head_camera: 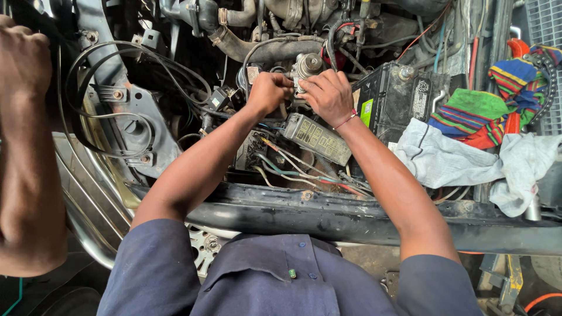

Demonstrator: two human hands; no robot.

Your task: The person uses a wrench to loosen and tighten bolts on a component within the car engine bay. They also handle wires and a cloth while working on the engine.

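Greasy metal fills the engine bay, where the left hand (267, 92) and right hand (329, 96) curl their fingers around a small round-capped metal part (307, 65) set between them, above a grimy rectangular fuse box (317, 138). Beside it sits a boxy black battery (391, 93), near a crumpled white rag (445, 159) and striped cloth (486, 111).

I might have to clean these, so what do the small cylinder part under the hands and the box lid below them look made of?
Cylindrical part: seemingly bare metal, going by its dull grey sheen. Fuse box cover: probably moulded plastic, matte olive-grey, with raised diagram ridges and a dusty film. Both hands, left hand and right hand, grip around the cylinder.
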